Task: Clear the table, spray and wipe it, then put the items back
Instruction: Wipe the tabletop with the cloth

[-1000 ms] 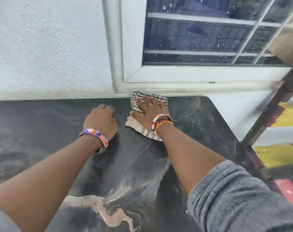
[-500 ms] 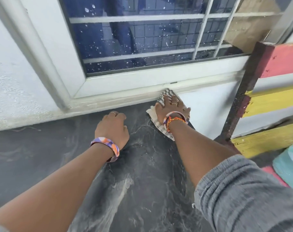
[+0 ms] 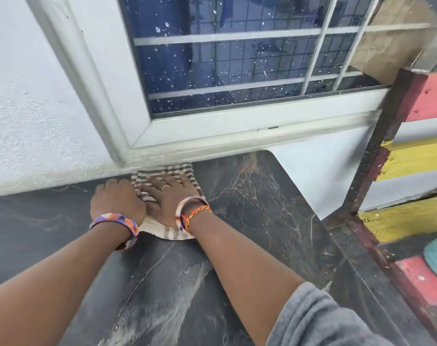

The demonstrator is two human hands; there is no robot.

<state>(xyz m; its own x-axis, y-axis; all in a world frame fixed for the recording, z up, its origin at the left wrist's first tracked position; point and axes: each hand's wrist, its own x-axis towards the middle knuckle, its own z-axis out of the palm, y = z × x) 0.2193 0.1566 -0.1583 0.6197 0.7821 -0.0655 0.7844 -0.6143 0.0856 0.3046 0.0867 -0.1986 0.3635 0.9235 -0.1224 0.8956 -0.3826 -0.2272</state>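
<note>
Both hands are at the far edge of the table [image 3: 262, 221], under the window [image 3: 237, 58]; right hand [image 3: 170, 198] flat, fingers spread, pressing the striped cloth [image 3: 162, 171]; left hand [image 3: 116, 202] just beside it, fingers curled, holding nothing I can see; risk is the cloth bunching against the wall and leaving streaks.

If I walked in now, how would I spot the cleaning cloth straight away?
Find the window with white bars, then look down to the dark marbled table under its sill. At the table's back edge, against the wall, lies the cloth, pressed flat under the right hand, with the left hand beside it. It is the only striped fabric there, cream with dark bands.
</note>
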